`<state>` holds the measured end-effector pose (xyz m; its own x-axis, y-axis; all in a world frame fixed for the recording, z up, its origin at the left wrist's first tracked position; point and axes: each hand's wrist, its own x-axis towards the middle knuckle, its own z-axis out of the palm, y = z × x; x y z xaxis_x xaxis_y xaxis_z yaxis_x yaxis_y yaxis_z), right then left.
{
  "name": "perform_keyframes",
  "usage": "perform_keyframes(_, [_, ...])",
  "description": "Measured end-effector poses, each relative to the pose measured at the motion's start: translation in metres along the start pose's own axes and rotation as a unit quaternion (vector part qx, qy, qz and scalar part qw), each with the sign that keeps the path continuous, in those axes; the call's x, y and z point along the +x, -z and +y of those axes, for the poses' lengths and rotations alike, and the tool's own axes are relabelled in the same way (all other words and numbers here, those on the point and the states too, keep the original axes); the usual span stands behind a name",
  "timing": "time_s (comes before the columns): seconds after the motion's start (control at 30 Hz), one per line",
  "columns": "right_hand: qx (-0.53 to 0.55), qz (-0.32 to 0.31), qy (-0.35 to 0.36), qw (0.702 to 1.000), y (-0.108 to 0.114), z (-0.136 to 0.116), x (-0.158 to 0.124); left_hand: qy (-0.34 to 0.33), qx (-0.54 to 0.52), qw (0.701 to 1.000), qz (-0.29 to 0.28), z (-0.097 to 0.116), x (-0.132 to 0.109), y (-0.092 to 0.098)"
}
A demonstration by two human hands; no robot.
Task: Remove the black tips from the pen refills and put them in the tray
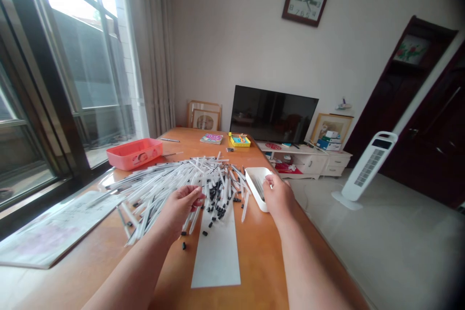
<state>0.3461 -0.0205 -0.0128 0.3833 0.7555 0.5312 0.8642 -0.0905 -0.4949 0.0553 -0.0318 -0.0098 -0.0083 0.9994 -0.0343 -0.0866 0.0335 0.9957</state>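
My left hand (186,206) hovers over the near edge of a heap of clear pen barrels (163,189), its thumb and fingers pinched together. Whatever sits in that pinch is too small to make out. Small black pen caps (220,210) lie among the barrels and on a white paper strip (218,261). On the right, my right hand (279,196) is at the rim of a white tray (264,207), with fingers curled over its inside. Thin pen-like sticks (258,185) lie in the tray. The curled fingers hide anything they may hold.
A red plastic basket (134,154) stands at the back left of the wooden table (261,261). A large booklet (47,232) lies at the left. Farther back are a yellow box (240,141) and a pink booklet (211,139). The table's right edge runs beside my right arm.
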Motion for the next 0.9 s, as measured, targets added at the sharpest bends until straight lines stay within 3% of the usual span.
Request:
perform_keyframes(0.1, [0.077,-0.003,0.04,0.996,0.0,-0.016,-0.01,-0.007,0.007,1.0,0.021,0.004,-0.001,0.0])
perform_keyframes(0.2, [0.15,-0.045,0.077,0.985,-0.003,-0.032,-0.023,-0.033,0.013,0.998,0.044,0.007,-0.001,0.001])
perform_keyframes(0.3, [0.188,-0.101,0.098,0.972,-0.007,-0.042,-0.034,-0.07,0.114,0.989,0.061,0.005,0.001,0.005])
perform_keyframes(0.37, [0.198,-0.123,0.109,0.966,-0.009,-0.045,-0.039,-0.083,0.256,0.961,0.055,0.001,0.001,0.009])
perform_keyframes(0.43, [0.199,-0.133,0.111,0.965,-0.011,-0.046,-0.041,-0.086,0.393,0.914,0.043,-0.002,-0.001,0.013])
perform_keyframes(0.53, [0.192,-0.147,0.1,0.965,-0.013,-0.046,-0.042,-0.086,0.494,0.864,0.041,-0.006,-0.006,0.016])
perform_keyframes(0.73, [0.206,-0.158,0.102,0.96,-0.019,-0.046,-0.045,-0.098,0.521,0.848,0.022,-0.011,-0.011,0.014])
perform_keyframes(0.9, [0.211,-0.165,0.115,0.957,-0.025,-0.046,-0.048,-0.133,0.514,0.846,0.042,-0.011,-0.012,0.007])
